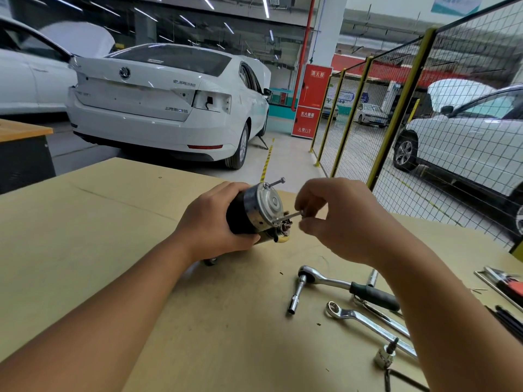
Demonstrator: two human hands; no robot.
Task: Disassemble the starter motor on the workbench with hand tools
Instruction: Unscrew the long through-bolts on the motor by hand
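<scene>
The left hand [212, 222] is gripping the dark body of the starter motor [252, 213], holding it tilted just above the counter [85, 236] with its silver end cap facing away from the person. The right hand [334, 219] is pinching the head end of a long bolt [287, 217] that is sticking out of the lower edge of the cap, fingers curled around it. A second long bolt [274, 183] is standing partly out at the top of the cap.

The risks from here look plain. If the pinched bolt is being drawn out at an angle, it may bind in the housing. Once both bolts are free, the end cap may be coming loose with nothing pinning it, so the cap or parts behind it could drop if the left hand is only holding the body. A freed bolt could also slip from the fingertips and roll off the counter. The ratchet [348, 287] and the wrench [365, 321] are lying near the right forearm, where a sweep of the arm could knock them.
</scene>
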